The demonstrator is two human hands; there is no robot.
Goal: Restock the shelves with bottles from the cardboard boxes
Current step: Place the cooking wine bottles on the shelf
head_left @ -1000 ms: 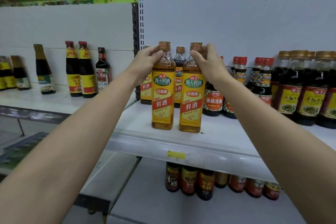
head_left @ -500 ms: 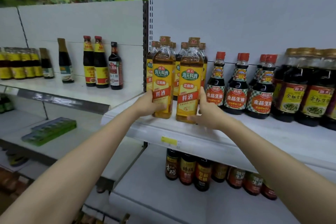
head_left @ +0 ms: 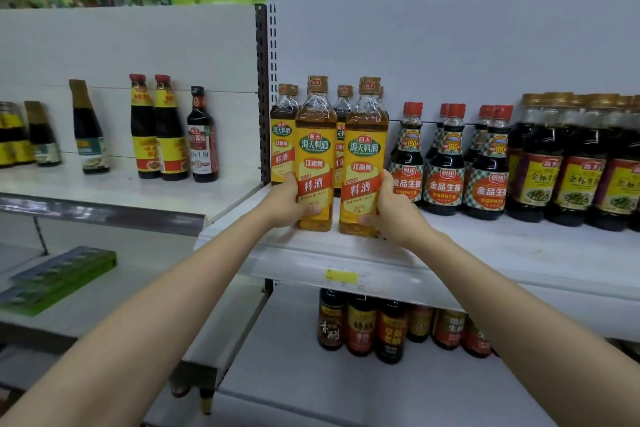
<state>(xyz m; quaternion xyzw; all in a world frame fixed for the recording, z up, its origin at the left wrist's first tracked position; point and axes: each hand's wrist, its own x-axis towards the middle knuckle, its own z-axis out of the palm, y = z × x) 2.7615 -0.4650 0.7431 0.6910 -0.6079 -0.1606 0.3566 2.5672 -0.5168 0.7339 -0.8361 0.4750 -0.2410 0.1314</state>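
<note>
Two tall amber bottles with yellow labels stand side by side near the front of the white shelf (head_left: 467, 253). My left hand (head_left: 285, 203) grips the lower part of the left bottle (head_left: 315, 152). My right hand (head_left: 389, 210) grips the lower part of the right bottle (head_left: 365, 156). Both bottles are upright, with their bases on or just above the shelf. More of the same yellow-labelled bottles (head_left: 282, 135) stand right behind them. No cardboard box is in view.
Dark soy sauce bottles with red caps (head_left: 446, 163) stand close to the right, then larger dark bottles (head_left: 571, 163). The left shelf section holds a few dark sauce bottles (head_left: 156, 128). Small dark bottles (head_left: 360, 326) fill the lower shelf. A yellow price tag (head_left: 341, 277) marks the shelf edge.
My hands have slid down from the bottle caps to the lower bodies. The two bottles now sit further back, close against the row behind them.
</note>
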